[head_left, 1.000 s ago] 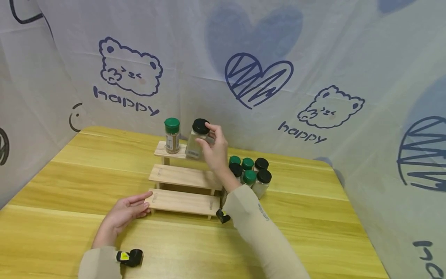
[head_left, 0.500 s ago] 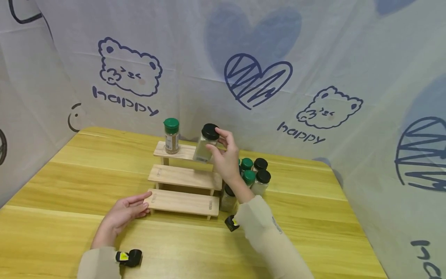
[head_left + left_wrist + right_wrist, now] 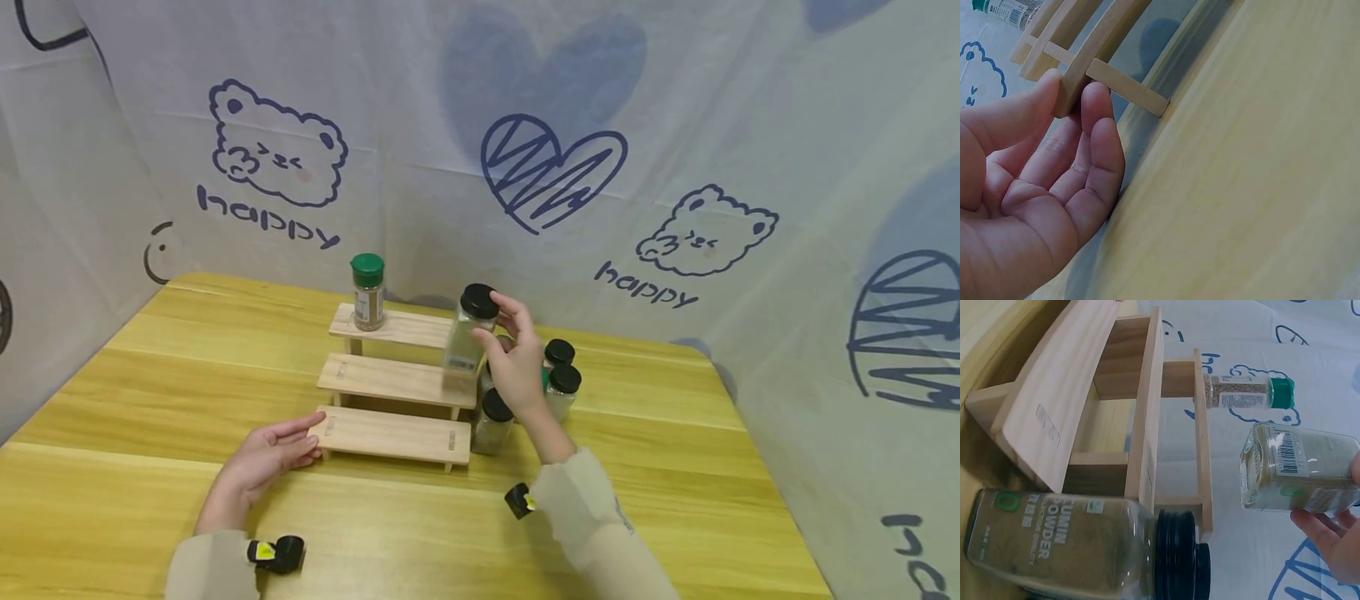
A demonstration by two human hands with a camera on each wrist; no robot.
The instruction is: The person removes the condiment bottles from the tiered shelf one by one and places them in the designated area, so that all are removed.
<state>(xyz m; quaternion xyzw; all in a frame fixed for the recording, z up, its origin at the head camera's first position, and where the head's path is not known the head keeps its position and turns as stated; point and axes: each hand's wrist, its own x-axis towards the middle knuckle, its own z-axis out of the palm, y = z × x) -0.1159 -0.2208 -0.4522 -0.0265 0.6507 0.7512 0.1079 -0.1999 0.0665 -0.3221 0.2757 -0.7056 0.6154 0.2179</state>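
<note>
The bench (image 3: 150, 375) of yellow wood fills my view, with printed cloth (image 3: 525, 125) hung behind it from nine o'clock round to three. At the middle stands the rack (image 3: 390, 433), three wooden steps rising toward twelve o'clock. My left hand (image 3: 266, 458) lies at seven o'clock, fingers relaxed and nearly straight; in the left wrist view my thumb and fingertips (image 3: 1094, 106) touch the end of the lowest step, gripping nothing. My right hand (image 3: 517, 362) is raised at the rack's three o'clock end, fingers curled round a black-capped jar (image 3: 468, 337), which I hold in the air, tilted a little, over the right end of the middle step. In the right wrist view that jar (image 3: 1300, 465) is clear of the rack, its barcode label toward the camera. A green-capped jar (image 3: 368, 292) stands upright on the left part of the top step, at eleven o'clock from my right hand. A cumin jar (image 3: 491, 421) with a black cap stands on the bench, just beside the rack's right end, below my right hand. More jars (image 3: 561, 379) cluster behind my right hand at two o'clock, partly hidden.
</note>
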